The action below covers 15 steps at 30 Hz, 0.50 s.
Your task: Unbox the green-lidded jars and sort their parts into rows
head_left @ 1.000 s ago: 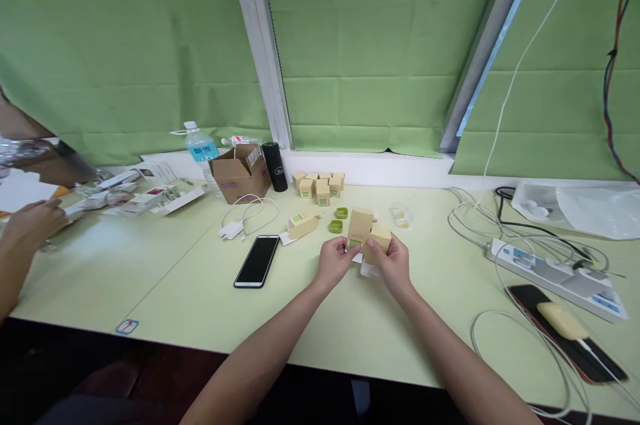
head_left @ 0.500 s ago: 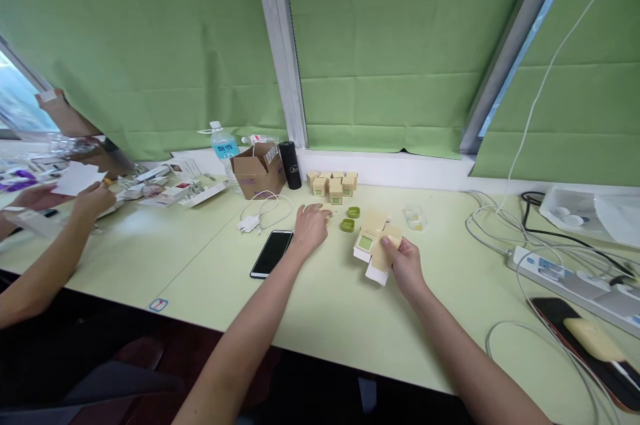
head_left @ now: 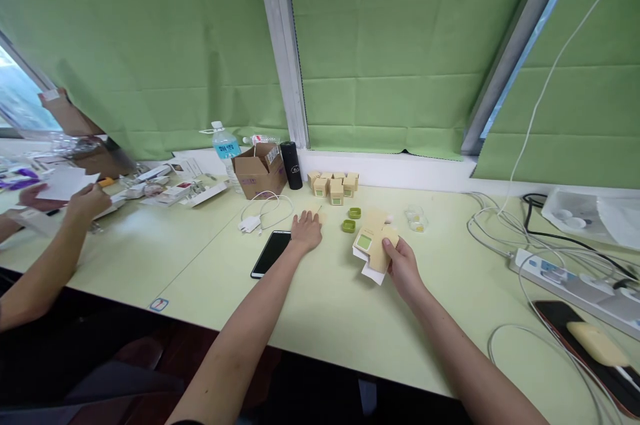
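Two small green containers [head_left: 349,227] sit near the centre of the frame. Right of centre, the right hand [head_left: 404,266] pinches a partly unfolded beige carton [head_left: 377,248] between thumb and fingers. Just left of centre, the left hand [head_left: 306,232] is palm down with fingers slightly spread, at a pale beige piece [head_left: 323,217]; whether it grips that, I cannot tell.

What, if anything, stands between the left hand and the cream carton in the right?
Two small green containers stand in the gap between the left hand and the cream carton in the right hand. They sit close to the carton; the direct line seems to pass just on their near side.
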{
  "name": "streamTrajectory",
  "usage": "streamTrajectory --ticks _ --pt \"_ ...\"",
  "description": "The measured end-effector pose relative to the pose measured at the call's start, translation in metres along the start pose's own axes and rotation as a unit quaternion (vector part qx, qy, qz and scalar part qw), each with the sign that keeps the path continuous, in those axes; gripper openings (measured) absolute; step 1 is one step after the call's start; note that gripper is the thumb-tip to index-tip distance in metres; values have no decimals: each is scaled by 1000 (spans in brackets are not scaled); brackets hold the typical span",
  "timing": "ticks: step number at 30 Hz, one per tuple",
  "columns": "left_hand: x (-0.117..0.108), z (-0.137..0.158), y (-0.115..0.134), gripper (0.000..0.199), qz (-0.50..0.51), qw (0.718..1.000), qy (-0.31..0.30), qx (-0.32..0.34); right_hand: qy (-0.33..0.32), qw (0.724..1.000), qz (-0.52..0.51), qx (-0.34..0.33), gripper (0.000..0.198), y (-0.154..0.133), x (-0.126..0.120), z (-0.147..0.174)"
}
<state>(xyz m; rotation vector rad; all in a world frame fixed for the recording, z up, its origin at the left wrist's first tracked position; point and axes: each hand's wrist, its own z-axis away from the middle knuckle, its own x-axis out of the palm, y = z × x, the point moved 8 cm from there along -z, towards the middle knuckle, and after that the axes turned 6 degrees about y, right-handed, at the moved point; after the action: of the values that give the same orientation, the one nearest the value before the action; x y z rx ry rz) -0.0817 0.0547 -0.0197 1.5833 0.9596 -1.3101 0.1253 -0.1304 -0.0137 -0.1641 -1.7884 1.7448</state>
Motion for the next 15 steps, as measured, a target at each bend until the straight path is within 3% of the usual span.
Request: streamTrajectory --ticks 5,15 --pt "8 -5 1 64 16 999 -14 -34 -25 999 -35 33 60 6 5 1" --pt "10 -2 4 71 57 995 -5 -80 14 998 52 -27 47 4 1 -8"
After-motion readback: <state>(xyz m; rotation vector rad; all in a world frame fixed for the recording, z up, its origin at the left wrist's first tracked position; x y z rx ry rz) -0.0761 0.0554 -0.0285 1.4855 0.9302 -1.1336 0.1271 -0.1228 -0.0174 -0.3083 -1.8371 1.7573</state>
